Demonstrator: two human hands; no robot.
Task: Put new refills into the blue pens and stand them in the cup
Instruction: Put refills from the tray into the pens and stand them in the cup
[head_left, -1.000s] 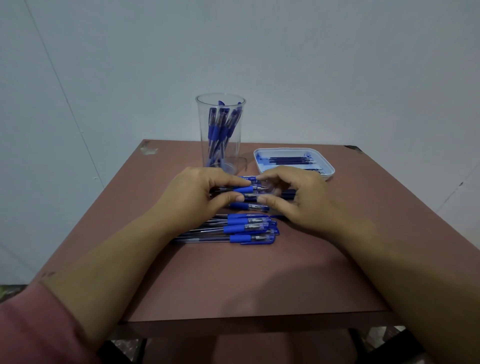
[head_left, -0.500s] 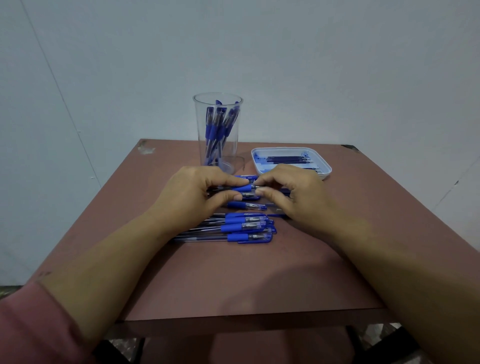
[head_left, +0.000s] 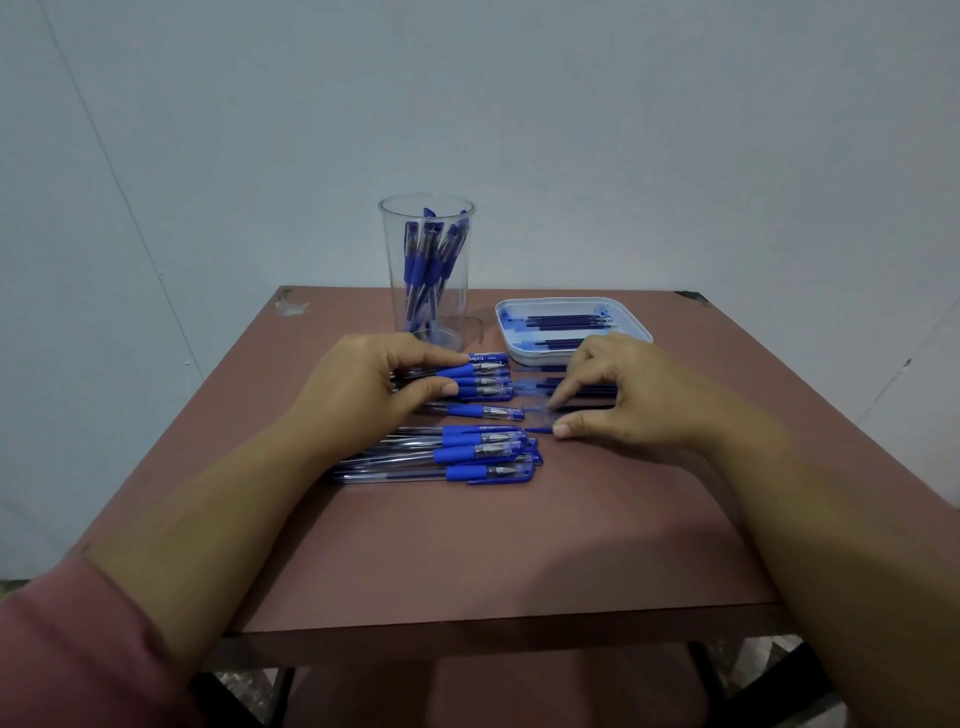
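Note:
My left hand (head_left: 358, 395) grips a clear pen with a blue grip (head_left: 470, 371) between thumb and forefinger, low over the table. To its right, my right hand (head_left: 639, 400) pinches a blurred clear pen cap with a blue clip (head_left: 539, 422). Several more blue pens (head_left: 483, 453) lie in a row nearer me, and one pen (head_left: 485, 412) lies alone between the groups. The tall clear cup (head_left: 390, 249) stands at the back with several pens upright in it. Dark refills (head_left: 584, 387) lie on the table under my right fingers.
A white tray (head_left: 535, 358) at the back right holds more dark refills. The brown table (head_left: 467, 545) has bare surface toward its front edge. A pale wall stands close behind the table.
My right hand has pulled away to the right from the pen, taking the cap with it. My left hand stays in place with the pen.

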